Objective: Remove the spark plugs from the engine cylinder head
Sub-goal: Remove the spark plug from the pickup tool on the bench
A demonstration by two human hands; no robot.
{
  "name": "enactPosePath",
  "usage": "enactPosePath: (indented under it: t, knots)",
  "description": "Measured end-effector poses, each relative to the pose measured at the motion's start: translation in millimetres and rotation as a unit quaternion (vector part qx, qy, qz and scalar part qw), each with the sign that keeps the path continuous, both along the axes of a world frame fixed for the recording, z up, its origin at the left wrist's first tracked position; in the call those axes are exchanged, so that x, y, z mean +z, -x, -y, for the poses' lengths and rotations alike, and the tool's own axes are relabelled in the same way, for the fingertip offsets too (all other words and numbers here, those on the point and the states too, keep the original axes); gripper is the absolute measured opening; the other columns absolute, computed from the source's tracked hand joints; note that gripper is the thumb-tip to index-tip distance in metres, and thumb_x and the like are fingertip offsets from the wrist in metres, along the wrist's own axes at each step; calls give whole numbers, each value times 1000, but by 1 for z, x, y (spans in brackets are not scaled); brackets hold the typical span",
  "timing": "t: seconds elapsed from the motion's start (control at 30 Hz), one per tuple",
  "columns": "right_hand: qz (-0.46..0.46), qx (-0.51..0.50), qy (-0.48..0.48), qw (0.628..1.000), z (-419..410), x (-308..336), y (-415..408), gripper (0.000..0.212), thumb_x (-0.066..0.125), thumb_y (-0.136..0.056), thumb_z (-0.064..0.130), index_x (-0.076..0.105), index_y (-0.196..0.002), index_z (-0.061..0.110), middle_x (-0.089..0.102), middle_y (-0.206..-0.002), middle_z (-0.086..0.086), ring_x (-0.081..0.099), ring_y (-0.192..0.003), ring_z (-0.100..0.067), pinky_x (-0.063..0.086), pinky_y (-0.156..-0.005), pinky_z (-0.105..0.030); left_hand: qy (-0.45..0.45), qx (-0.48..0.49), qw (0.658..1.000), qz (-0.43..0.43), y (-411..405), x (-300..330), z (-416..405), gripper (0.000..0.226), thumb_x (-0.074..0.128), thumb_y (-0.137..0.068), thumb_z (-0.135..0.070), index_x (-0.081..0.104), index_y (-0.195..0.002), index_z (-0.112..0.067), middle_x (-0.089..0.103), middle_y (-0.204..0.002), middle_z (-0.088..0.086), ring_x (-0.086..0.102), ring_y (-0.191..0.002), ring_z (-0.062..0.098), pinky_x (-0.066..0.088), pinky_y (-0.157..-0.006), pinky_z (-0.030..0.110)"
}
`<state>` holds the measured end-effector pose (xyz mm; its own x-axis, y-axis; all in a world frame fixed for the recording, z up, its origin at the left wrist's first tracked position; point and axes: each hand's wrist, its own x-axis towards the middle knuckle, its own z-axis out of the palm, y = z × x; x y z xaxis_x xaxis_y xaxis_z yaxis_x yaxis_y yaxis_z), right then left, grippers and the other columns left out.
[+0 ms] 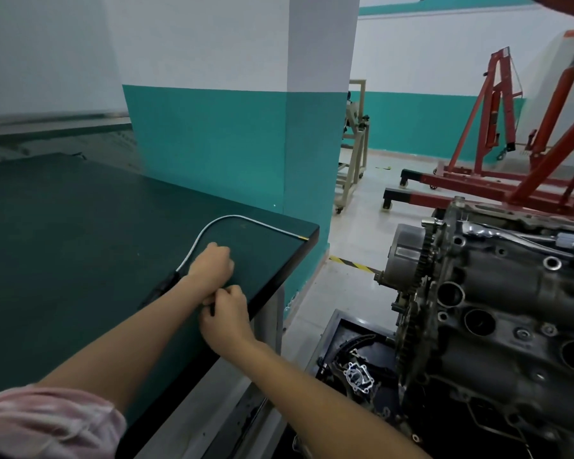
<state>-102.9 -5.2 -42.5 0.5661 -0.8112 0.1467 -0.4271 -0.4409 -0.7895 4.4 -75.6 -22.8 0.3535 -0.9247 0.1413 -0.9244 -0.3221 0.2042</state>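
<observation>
The dark green rubber-topped workbench [63, 243] fills the left of the view. To its right stands the grey cast-metal engine cylinder head [497, 313], its round plug wells open along the top. A chrome ratchet extension [564, 241] lies across its far end. No spark plug is visible in the wells.

On the bench lies a flexible silver pick-up wand with a black handle and brass tip [212, 226], curved in an arc toward the bench corner. Both hands are over it near the bench edge. The left hand [212, 265] is curled, knuckles up, beside the wand's handle. The right hand [226, 318] pinches something small and dark, possibly a spark plug, though I cannot tell.

The step looks like tool fetching or setting down. Next, I judge, the wand must be carried to a well and lowered straight in.
</observation>
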Motion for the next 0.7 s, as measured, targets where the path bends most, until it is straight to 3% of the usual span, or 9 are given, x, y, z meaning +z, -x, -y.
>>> enactPosePath:
  t: [0.1,0.23,0.5,0.6,0.7]
  knots:
    - [-32,-33,52,998,6,-7,15,13,42,-87,12,51,-93,5,37,-113,-8,38,-103,-27,39,-92,-39,-20,-23,1000,3,10,-7,8,42,38,-95,-9,39,-137,-4,44,-124,21,51,-106,36,43,-90,40]
    - [-42,-40,50,997,15,-11,30,18,42,-88,14,53,-100,6,37,-115,-7,38,-105,-24,39,-94,-35,9,-16,1000,20,20,-13,12,49,42,-97,-22,31,-143,-9,47,-124,22,47,-111,37,41,-89,40]
    - [-16,-52,41,998,5,-11,49,17,45,-88,19,57,-100,14,37,-112,1,46,-94,-17,42,-80,-26,77,30,996,-24,14,-23,-10,53,46,-94,-46,49,-133,-12,50,-124,18,46,-113,34,39,-92,40]
    - [13,-74,19,997,1,-3,60,17,45,-88,18,57,-100,14,38,-114,0,48,-95,-16,44,-87,-29,89,34,995,-32,30,-17,-20,54,49,-93,-45,48,-133,-9,49,-125,20,44,-115,36,37,-94,41]
    - [66,-95,19,993,-1,22,74,16,46,-87,13,56,-99,15,41,-115,-2,49,-93,-14,41,-90,-27,189,40,980,-39,54,4,-28,43,51,-94,-32,52,-129,-6,49,-125,20,41,-117,36,32,-97,42]
